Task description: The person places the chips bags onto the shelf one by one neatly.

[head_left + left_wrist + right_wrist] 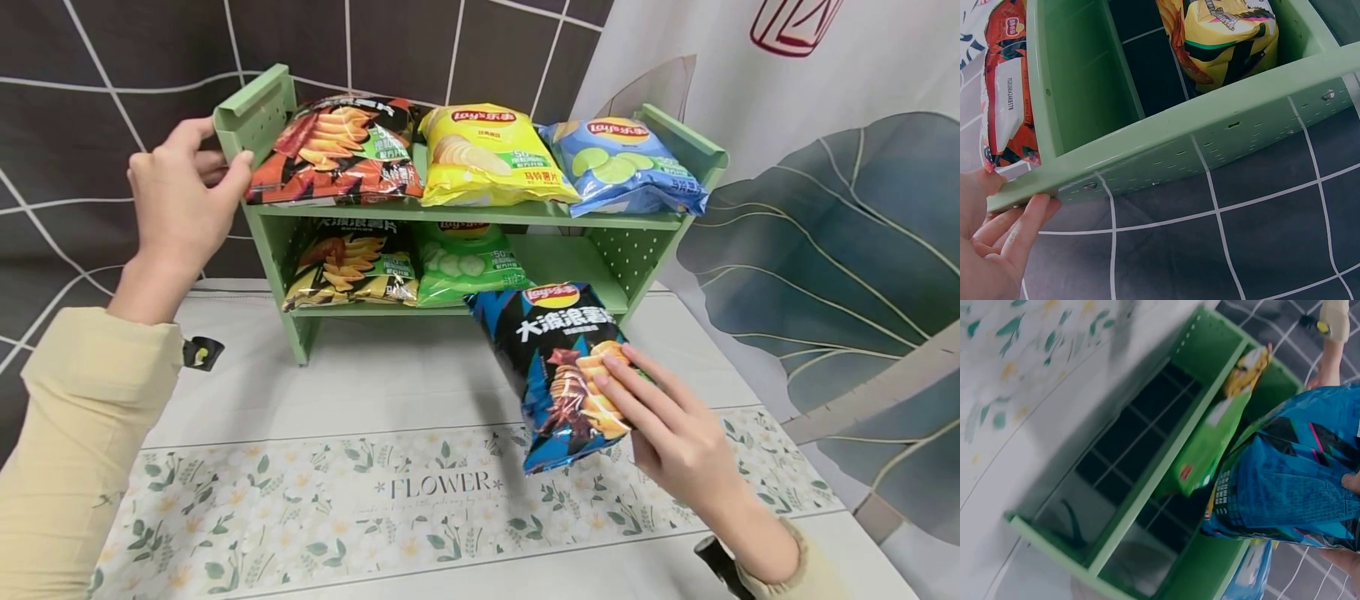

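Note:
My left hand grips the upper left side panel of a green two-tier rack, thumb on one face and fingers on the other. A blue and black bag of chips tilts in front of the lower tier, held by my right hand with fingers across its front. The right wrist view shows the back of this chip bag and part of the thumb. On the lower tier lie a black and gold chip bag and a green chip bag, with bare shelf to their right.
Along the top tier sit a red chip bag, a yellow chip bag and a blue chip bag. The rack stands on a tablecloth with a floral band. Dark gridded fabric hangs behind, a patterned curtain at right.

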Demonstrator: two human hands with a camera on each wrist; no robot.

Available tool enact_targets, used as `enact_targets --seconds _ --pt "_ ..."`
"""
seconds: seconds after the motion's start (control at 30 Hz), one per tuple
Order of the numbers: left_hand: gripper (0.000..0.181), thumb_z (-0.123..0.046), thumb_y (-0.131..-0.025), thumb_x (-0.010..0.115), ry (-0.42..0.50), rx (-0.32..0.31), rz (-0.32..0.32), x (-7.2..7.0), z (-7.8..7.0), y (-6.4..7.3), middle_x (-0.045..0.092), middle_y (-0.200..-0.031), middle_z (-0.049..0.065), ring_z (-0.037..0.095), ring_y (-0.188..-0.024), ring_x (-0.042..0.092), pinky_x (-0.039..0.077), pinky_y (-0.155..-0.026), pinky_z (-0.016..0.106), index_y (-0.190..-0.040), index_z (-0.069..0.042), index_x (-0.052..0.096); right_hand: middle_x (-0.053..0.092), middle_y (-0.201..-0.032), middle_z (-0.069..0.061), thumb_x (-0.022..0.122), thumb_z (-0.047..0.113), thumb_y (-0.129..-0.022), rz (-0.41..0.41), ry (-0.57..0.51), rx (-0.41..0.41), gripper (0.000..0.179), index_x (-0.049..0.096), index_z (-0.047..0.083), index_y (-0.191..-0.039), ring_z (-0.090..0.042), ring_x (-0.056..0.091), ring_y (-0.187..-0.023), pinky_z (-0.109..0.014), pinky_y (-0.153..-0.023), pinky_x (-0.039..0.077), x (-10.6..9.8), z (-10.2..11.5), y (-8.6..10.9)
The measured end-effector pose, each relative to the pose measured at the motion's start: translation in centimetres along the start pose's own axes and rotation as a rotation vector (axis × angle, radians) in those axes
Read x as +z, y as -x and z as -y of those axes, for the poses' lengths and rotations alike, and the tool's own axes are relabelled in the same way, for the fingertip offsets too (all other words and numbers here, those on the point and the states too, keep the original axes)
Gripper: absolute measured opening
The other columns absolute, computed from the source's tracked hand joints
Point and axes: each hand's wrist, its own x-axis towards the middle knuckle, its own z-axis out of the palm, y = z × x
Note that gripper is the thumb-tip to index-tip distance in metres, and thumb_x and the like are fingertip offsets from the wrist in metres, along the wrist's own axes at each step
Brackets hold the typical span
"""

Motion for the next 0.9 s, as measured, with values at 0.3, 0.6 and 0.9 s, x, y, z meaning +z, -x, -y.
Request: enact_targets --seconds 0.3,0.6,0.9 --pt "0.043 -0.034 -0.092 0.059 -0.001 -0.011 0.006 0.0 0.0 0.0 0.067 -0.118 0.008 0.015 -0.105 0.065 0.047 -0.093 0.015 -0.13 -0.015 0.059 0.067 -0.119 -0.018 0.041 0.005 -0.091 -0.034 0.061 0.141 0.038 0.068 0.001 -0.117 -0.028 0.056 -0.126 -0.022 -0.11 0.034 -0.8 -2.9 1.1" --pt "0.044 -0.034 -0.092 0.059 0.006 -0.003 0.006 -0.1 0.0 0.0 0.066 -0.119 0.008 0.018 -0.106 0.065 0.047 -0.093 0.017 -0.131 -0.014 0.059 0.067 -0.121 -0.016 0.048 -0.005 -0.081 -0.053 0.104 0.227 0.044 0.068 0.005 -0.12 -0.033 0.058 -0.122 -0.021 -0.109 0.034 -0.2 -6.3 2.0" --pt "0.043 -0.033 -0.092 0.059 -0.004 0.004 0.003 0.0 0.0 0.0 0.067 -0.117 0.009 0.015 -0.104 0.065 0.047 -0.093 0.016 -0.13 -0.013 0.059 0.066 -0.123 -0.015 0.053 -0.014 -0.077 -0.038 0.138 0.24 0.051 0.067 0.007 -0.122 -0.033 0.057 -0.122 -0.024 -0.11 0.035 1.4 -9.6 3.1"
